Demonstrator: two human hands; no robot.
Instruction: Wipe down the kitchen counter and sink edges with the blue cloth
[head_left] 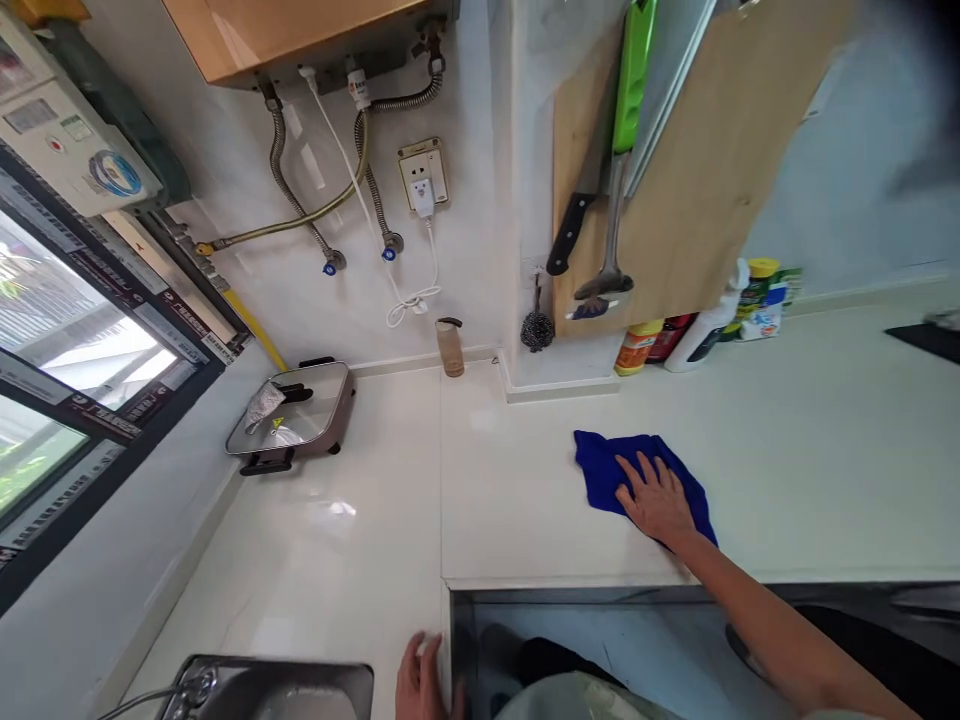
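Note:
My right hand (656, 500) lies flat with spread fingers on a dark blue cloth (600, 465), pressing it against the white countertop (517, 520). The cloth is spread out, with its edges uneven and a corner reaching toward the counter's front edge. Down at the bottom of the view, my left hand (421, 685) rests at the inner corner edge of the counter, fingers slightly bent and apart, with nothing seen in it. Part of that hand is cut off by the frame.
A steel sink (315, 670) sits at lower left. An electric pan with a glass lid (300, 410) stands in the far left corner, and a brown cup (450, 348) by the wall. Cutting board (690, 200), knife (574, 225) and bottles (705, 325) line the back.

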